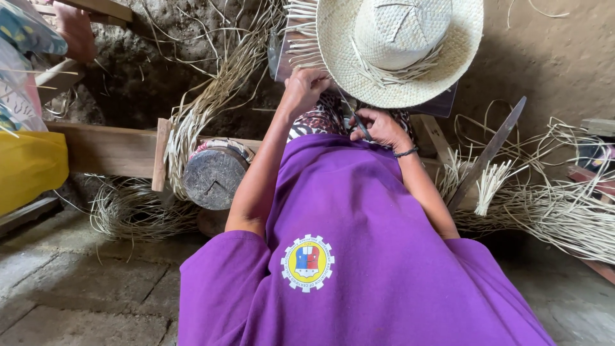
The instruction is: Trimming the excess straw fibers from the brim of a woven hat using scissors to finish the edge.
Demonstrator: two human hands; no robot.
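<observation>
A woven straw hat (pixel 397 45) rests upside-up over my lap, its brim edge unfinished with loose strips sticking out at the left. My left hand (pixel 304 86) grips the near left rim of the hat, fingers curled around it. My right hand (pixel 379 126), with a dark band on the wrist, is closed on a small dark tool (pixel 360 123) just under the hat's near brim. My purple shirt fills the lower frame.
A round wooden block (pixel 214 177) stands left of my knee. Loose straw strips (pixel 211 102) hang over a wooden plank (pixel 109 148) and pile at right (pixel 551 205). A long blade (pixel 490 150) leans at right. Another person's arm (pixel 73 29) shows top left by a yellow cloth (pixel 29 166).
</observation>
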